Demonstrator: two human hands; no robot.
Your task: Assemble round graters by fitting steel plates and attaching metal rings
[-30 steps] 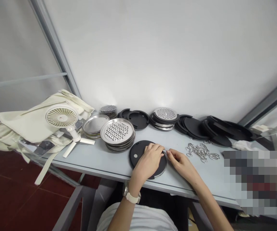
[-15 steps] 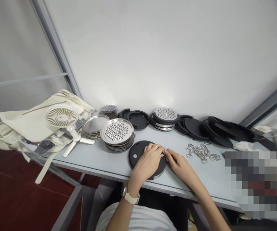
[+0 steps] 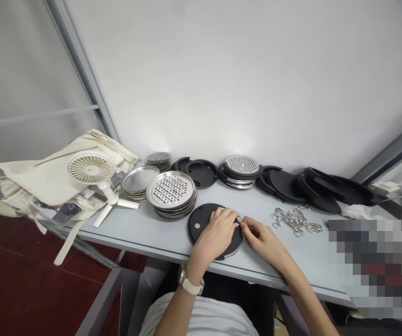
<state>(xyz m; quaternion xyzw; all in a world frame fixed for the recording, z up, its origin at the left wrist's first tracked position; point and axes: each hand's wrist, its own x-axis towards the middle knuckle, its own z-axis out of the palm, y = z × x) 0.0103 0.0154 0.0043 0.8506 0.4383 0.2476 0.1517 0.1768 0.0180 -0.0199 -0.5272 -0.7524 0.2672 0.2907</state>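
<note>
A round black disc with a small pale dot lies flat on the table, a thin steel rim showing along its lower right edge. My left hand rests over the disc and grips it, fingers reaching toward its right edge. My right hand sits at that same edge, fingertips pinched on a thin bright metal piece. That piece is mostly hidden by my fingers, so I cannot tell exactly what it is. A white-strapped watch circles my left wrist.
Stacks of round steel graters and black discs line the wall along the pale table. A pile of metal chain links lies to the right. A cream cloth bag and a small white fan sit at the left.
My right fingertips have moved closer to the disc's edge and pinched together there. The disc and my left hand stay nearly still, and the view has shifted slightly.
</note>
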